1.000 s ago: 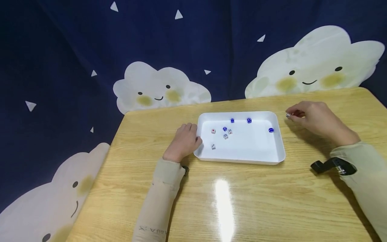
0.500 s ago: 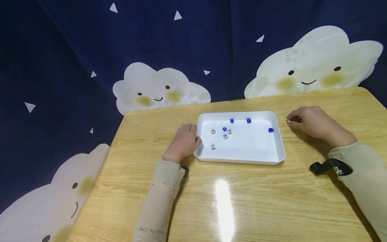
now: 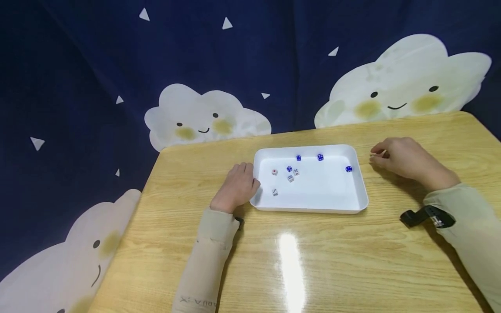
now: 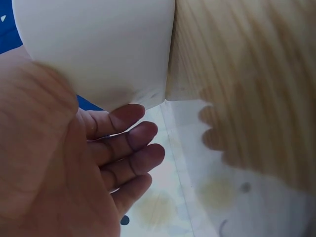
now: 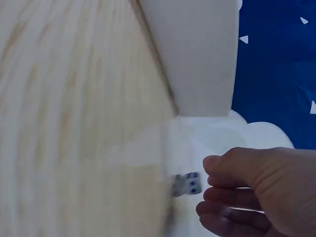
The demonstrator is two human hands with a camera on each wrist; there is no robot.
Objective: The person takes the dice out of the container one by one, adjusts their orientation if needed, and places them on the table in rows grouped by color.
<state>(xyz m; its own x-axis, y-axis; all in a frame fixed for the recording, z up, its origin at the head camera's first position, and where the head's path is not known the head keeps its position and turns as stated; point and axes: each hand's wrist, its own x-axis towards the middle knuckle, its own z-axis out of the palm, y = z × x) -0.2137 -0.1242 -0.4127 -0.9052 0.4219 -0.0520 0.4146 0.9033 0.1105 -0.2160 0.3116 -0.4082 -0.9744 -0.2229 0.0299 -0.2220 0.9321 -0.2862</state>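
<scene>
My left hand (image 3: 236,184) grips the left wall of a white tray (image 3: 313,198), its thumb over the rim and fingers outside. In the left wrist view the fingers (image 4: 143,131) are at the tray's outer wall. To the right of the tray, my right hand (image 3: 403,160) is low over the table, thumb and fingertips loosely bent. Right at those fingertips, a white die with dark pips (image 5: 193,183) stands by its reflection in the tabletop. Inside the tray lie several blue dice, including one near its right wall (image 3: 349,169), and several white dice, one by the front left (image 3: 275,192).
The glossy wooden table (image 3: 344,261) reflects a bright streak of light. Behind it hangs a dark blue curtain (image 3: 293,56) printed with smiling clouds. A black strap device (image 3: 426,216) is on the right wrist.
My right hand has moved down toward the tabletop with the white die, which now shows just past the fingertips. The left hand stays on the tray; the head view has shifted slightly.
</scene>
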